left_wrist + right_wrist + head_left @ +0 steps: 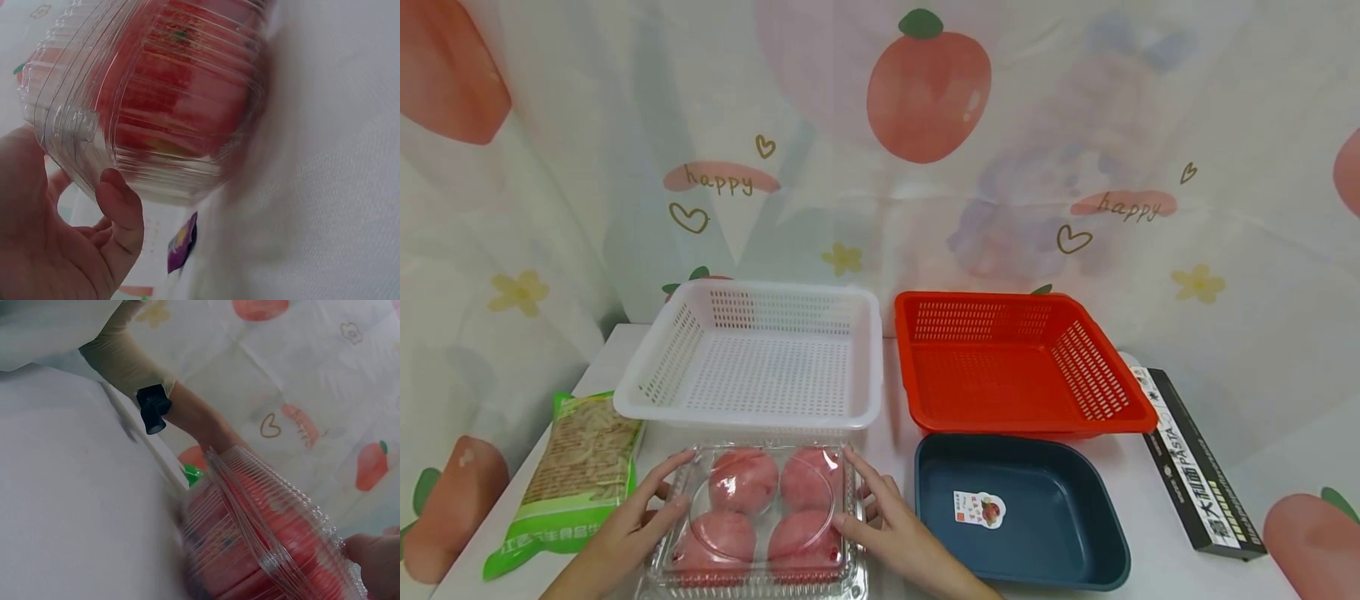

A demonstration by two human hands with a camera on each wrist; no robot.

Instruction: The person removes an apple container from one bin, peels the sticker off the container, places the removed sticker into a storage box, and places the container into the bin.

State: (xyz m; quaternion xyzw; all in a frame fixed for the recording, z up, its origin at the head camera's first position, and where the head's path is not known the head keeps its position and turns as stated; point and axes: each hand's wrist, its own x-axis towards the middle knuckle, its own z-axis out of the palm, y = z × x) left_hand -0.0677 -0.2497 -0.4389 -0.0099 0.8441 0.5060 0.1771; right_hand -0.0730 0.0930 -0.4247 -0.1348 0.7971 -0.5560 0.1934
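A clear plastic clamshell box (pixel 762 525) stands at the near edge of the table, its lid down over several round red fruits (pixel 742 481). My left hand (pixel 634 527) grips the box's left side, index finger at the far corner and thumb at the lid's edge. On the opposite side my right hand (pixel 891 521) holds it too, with the thumb on the lid and the index finger reaching to the far right corner. From the left wrist, the ribbed wall shows beside the thumb (pixel 120 206). The right wrist view catches only part of the right hand (pixel 378 562).
Behind the box is a white perforated basket (pixel 752 417); a red basket (pixel 1026 421) stands to its right. A dark blue tray (pixel 1037 542) lies in front of the red one. At left is a green-edged food bag (pixel 576 475), at right a black-and-white pasta box (pixel 1198 467).
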